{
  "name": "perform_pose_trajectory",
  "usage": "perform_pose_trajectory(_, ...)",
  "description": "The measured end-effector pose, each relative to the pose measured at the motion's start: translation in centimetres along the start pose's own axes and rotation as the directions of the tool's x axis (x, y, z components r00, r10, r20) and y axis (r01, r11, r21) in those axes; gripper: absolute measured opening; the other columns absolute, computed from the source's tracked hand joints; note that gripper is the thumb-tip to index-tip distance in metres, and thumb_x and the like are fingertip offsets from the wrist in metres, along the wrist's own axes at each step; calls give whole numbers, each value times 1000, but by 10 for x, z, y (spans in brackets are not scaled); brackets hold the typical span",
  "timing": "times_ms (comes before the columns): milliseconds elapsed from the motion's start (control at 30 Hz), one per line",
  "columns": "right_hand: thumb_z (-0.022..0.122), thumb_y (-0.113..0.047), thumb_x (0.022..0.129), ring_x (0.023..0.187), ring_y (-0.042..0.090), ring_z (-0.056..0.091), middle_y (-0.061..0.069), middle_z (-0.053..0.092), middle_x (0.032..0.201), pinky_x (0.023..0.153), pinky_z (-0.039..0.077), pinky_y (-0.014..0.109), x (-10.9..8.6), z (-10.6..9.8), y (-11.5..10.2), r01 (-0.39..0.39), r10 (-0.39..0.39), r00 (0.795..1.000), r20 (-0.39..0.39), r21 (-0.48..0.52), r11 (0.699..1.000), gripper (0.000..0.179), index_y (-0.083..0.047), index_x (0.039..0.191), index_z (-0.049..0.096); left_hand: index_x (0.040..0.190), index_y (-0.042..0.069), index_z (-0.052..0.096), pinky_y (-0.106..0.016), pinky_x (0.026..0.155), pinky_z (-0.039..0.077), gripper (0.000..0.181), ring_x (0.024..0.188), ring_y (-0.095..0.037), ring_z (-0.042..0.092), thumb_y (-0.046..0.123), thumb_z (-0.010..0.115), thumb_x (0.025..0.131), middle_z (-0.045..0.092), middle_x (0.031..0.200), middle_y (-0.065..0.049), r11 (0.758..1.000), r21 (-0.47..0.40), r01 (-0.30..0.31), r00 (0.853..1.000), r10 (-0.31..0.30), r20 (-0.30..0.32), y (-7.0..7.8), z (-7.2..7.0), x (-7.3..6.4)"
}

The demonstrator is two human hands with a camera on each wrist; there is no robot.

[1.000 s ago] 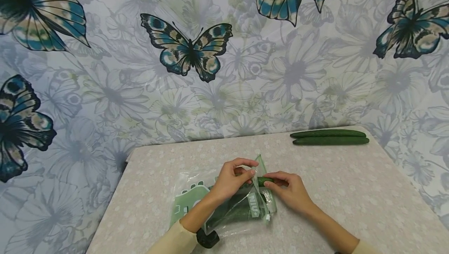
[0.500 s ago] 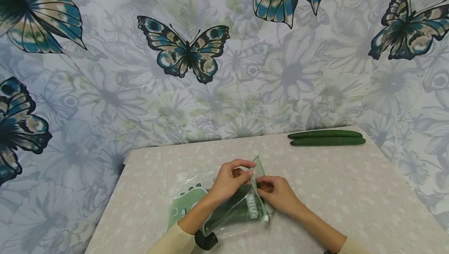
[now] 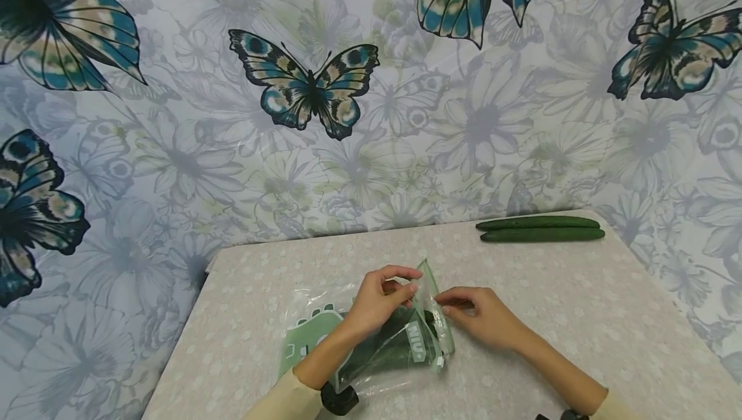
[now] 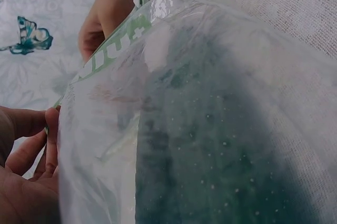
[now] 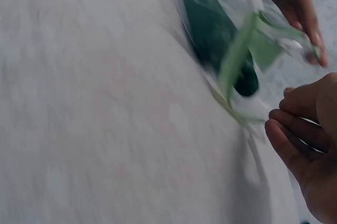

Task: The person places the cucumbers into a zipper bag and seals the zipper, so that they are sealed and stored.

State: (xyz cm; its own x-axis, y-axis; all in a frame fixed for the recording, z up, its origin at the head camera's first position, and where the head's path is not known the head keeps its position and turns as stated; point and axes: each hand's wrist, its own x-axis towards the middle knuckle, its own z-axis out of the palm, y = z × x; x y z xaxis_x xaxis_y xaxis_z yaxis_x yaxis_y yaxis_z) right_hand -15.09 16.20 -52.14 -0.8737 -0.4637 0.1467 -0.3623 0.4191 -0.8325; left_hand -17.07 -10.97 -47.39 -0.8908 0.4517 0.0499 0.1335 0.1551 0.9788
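left hand [image 3: 375,297]: grip clamped on the mouth edge of the transparent plastic zip bag with green print [image 3: 377,350]. right hand [image 3: 482,318]: grip slightly apart, holding nothing; bent fingertips just beside the bag mouth, contact with the film cannot be told. the bag lies on the beige, floral, cloth-covered surface [image 3: 539,291], mouth toward the right hand. at least one dark green, elongated cucumber [image 5: 210,29] lies inside the bag, rounded end near the mouth. two long, dark green cucumbers [image 3: 542,234] lie side by side near the far right corner
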Motion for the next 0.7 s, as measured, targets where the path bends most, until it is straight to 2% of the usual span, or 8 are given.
perform_pose_trajectory(200,69,-18,107,104,2,75,5,82,122,88,64,26,-16,-52,24,11,-24,993,-119,-105,994,22,-9,125,78,135,1,72,-25,77,64,32,80,-9,74,13,70,106,67,136,-31,1000,-2,-7,1000,7,-1,0,1,-1)
perform_pose_trajectory(433,68,-14,107,103,-4,71,6,82,119,86,59,16,-27,-111,51,-7,-49,966,-253,-212,977,22,-9,126,78,135,1,72,-25,77,64,31,79,-7,74,12,70,106,68,136,-31,1000,-4,4,1000,-4,-6,-2,-1,-1)
perform_pose_trajectory(500,70,-13,106,101,-2,71,7,82,118,84,57,13,-28,-127,57,-25,-53,960,-274,-272,962,22,-9,126,78,135,0,71,-25,77,64,32,79,-6,74,12,70,106,67,136,-32,1000,-6,0,1000,0,-5,-2,-1,-1)
perform_pose_trajectory(600,73,-12,103,98,7,74,10,81,118,81,55,12,-30,-148,69,-67,-43,953,-300,-346,936,24,-9,126,77,135,1,72,-26,77,65,31,78,-6,74,12,70,106,66,136,-33,1000,-12,-10,1000,10,-5,-2,-1,0)
perform_pose_trajectory(700,74,-13,103,98,10,72,16,79,122,80,53,10,-33,-168,85,-128,-5,941,-338,-369,921,27,-9,129,76,134,1,72,-28,78,66,30,78,-8,75,11,69,106,65,136,-33,1000,-15,-16,1000,16,-5,-2,-1,-1)
